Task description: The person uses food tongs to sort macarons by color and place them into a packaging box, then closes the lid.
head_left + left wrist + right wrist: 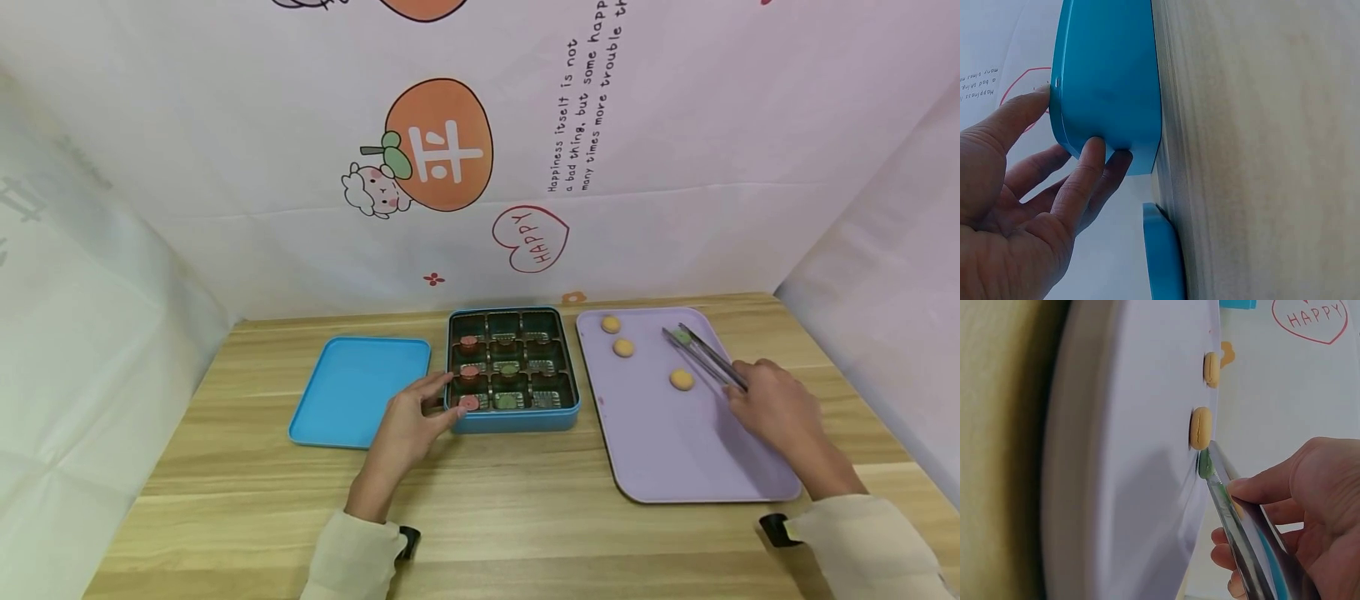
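My right hand (776,408) grips metal tongs (716,362) over the lilac tray (675,442). The tong tips lie around a green macaron (681,337) near the tray's far right corner; in the right wrist view the green macaron (1205,464) shows between the tips. Three yellow macarons (682,380) lie on the tray. At the left side of the blue box (517,422), my left hand (408,425) touches the rim and wall with thumb and extended fingers. Inside, a dark divided insert (542,327) holds three pink macarons (468,372) in the left column and two green macarons (507,402) in the middle.
A flat blue lid (360,392) lies left of the box on the wooden table (517,517). Behind the table hangs a white printed cloth (300,250), which also covers the sides. The tray stands close to the box's right side.
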`<state>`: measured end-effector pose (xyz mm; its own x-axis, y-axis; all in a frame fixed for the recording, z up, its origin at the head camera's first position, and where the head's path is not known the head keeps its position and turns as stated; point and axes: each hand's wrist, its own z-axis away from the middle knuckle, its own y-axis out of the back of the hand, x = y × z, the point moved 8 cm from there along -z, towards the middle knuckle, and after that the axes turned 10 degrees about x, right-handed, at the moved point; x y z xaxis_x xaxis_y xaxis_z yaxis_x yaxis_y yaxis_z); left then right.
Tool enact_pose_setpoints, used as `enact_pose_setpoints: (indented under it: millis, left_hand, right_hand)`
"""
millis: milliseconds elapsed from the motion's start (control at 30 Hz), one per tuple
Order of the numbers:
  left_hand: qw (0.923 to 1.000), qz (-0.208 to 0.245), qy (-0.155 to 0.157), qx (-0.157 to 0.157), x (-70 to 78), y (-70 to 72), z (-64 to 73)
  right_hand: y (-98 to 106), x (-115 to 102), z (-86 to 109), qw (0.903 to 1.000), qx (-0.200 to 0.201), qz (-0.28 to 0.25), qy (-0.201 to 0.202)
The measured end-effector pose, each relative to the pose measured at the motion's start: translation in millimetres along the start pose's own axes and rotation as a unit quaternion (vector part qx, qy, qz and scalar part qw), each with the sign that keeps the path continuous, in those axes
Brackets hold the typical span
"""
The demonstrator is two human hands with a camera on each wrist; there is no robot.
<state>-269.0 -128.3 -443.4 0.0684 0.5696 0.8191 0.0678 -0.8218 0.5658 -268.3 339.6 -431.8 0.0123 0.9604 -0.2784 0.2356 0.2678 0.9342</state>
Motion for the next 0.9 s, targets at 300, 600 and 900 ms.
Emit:
enact_pose_setpoints:
  millis: [300, 600, 900]
  left_hand:
    - [1.0000, -0.003, -0.003, 0.000, -0.3, -0.7, 0.2]
    - [1.0000, -0.007, -0.002, 0.001, 0.4, 0.1, 0.3]
    - [1.0000, -0.005, -0.001, 0.001, 0.1, 0.0, 0.4]
  right_hand:
    - [6.4, -11.3, 1.4, 0.9997, 0.020, 0.003, 0.014]
    - [16.2, -39.0, 3.2, 0.9991, 0.032, 0.003, 0.028]
    - [25.2, -69.6, 4.6, 0.9959, 0.056, -0.007, 0.071]
